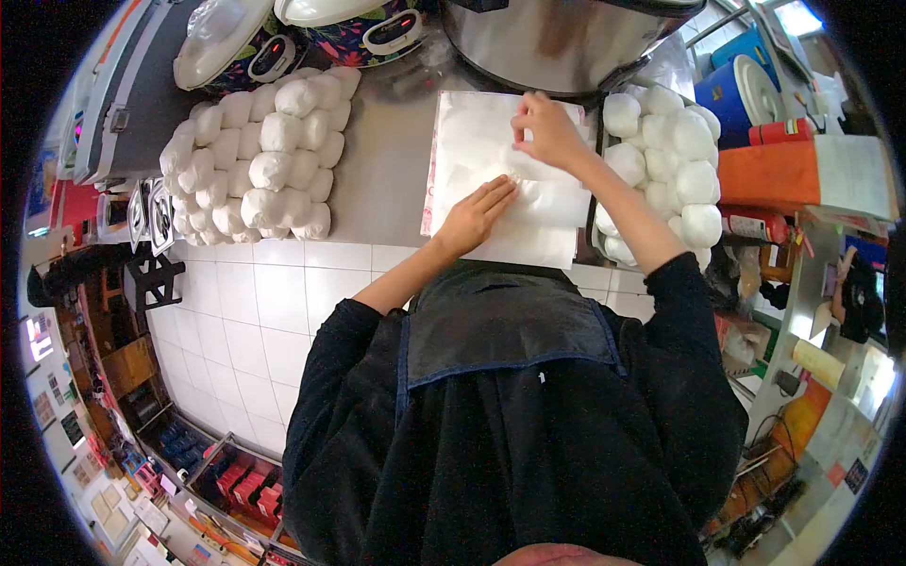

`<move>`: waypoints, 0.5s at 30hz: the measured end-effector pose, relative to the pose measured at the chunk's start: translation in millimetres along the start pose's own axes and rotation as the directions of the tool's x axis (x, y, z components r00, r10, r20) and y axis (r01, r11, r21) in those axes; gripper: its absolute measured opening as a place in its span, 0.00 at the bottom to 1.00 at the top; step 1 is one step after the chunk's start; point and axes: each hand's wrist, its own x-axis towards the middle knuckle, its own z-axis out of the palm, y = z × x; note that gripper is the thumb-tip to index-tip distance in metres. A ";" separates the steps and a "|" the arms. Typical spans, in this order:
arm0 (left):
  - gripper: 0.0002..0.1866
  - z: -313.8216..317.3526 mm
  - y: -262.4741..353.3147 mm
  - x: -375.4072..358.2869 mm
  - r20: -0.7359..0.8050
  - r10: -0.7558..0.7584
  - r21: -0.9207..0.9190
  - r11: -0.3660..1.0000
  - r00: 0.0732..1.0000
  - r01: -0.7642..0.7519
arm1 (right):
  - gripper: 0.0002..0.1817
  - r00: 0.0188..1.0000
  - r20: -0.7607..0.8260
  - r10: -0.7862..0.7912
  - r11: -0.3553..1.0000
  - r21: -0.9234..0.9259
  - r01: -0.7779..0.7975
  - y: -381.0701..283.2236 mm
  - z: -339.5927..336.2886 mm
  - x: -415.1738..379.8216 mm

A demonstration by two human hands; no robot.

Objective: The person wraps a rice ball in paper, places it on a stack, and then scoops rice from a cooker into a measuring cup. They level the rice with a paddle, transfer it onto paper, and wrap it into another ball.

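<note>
A stack of white paper sheets [528, 219] lies on the steel counter in front of me. My left hand [481, 212] rests on the paper with its fingers stretched out, beside a small pale lump near its fingertips. Above the upper right part of the sheets is my right hand [549, 132], its fingers bent and pressed together; whatever is in them, if anything, is too small to name. White wrapped bundles are piled to the left [280, 132] and to the right [694, 137] of the paper.
Behind the paper stands a large steel pot [566, 47]. Two patterned cookers with lit displays [363, 28] are at the back left. A black stool [159, 283] is on the tiled floor at left. Blue buckets [727, 94] and shelving line the right side.
</note>
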 end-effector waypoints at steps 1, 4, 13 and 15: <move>0.25 0.9 -2.4 -2.0 0.000 0.001 -0.001 1.000 1.000 -0.001 | 0.08 1.000 0.000 0.001 1.000 0.000 -0.001 -9.4 -0.5 -9.2; 0.26 8.6 -9.4 -9.8 0.006 -0.082 -0.159 0.984 0.997 0.082 | 0.07 0.967 0.254 0.024 0.980 0.187 -0.074 -34.9 5.0 -39.0; 0.23 -26.2 -28.3 10.2 0.140 0.168 -0.014 0.986 0.976 -0.167 | 0.16 0.992 0.018 -0.122 0.992 0.046 0.121 -60.8 21.9 -96.9; 0.23 -29.7 -41.0 3.8 0.148 0.220 -0.018 0.975 0.964 -0.220 | 0.18 0.997 -0.073 0.008 1.000 -0.011 -0.009 -63.8 29.1 -121.9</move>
